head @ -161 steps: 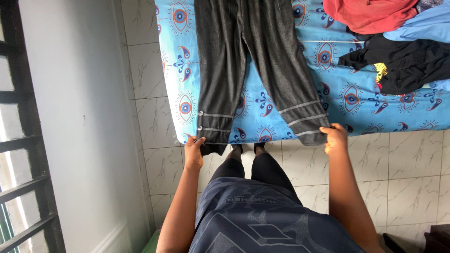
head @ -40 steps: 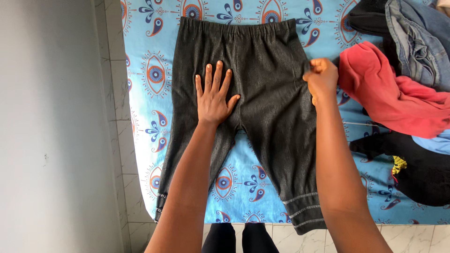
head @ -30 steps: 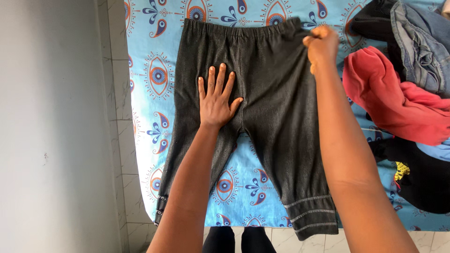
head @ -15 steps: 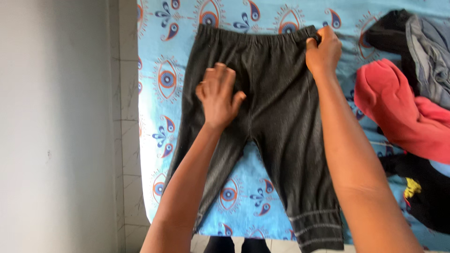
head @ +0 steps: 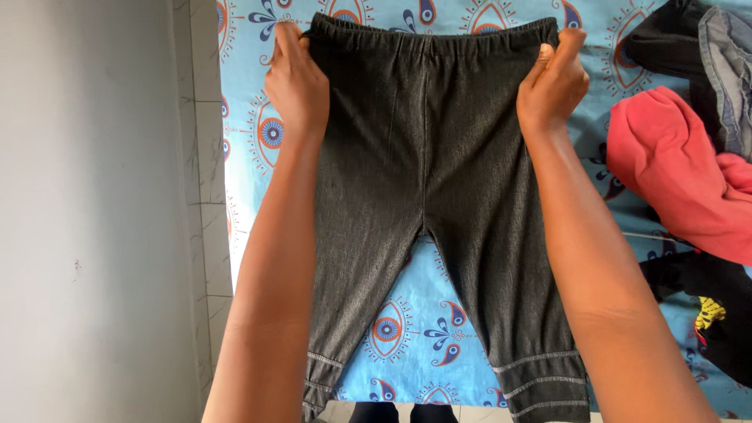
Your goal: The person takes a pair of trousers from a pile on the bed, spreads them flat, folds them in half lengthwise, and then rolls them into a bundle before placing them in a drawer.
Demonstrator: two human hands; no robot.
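Observation:
A pair of dark grey trousers (head: 423,157) lies spread flat on a bed with a blue patterned sheet (head: 399,321), waistband at the far side, legs toward me. My left hand (head: 296,78) grips the left corner of the elastic waistband. At the waistband's right corner, my right hand (head: 551,78) pinches the fabric. Both arms reach straight out over the trouser legs, whose cuffs carry pale stitched bands near the bed's front edge.
A pile of other clothes sits on the right of the bed: a red garment (head: 681,180), a black one with a yellow patch (head: 713,305), blue denim (head: 728,63). A grey wall (head: 86,211) and tiled strip run along the bed's left.
My left hand has lifted off the middle of the trousers and moved up to grasp the waistband's left corner. My right hand has slid up the right side to the waistband corner.

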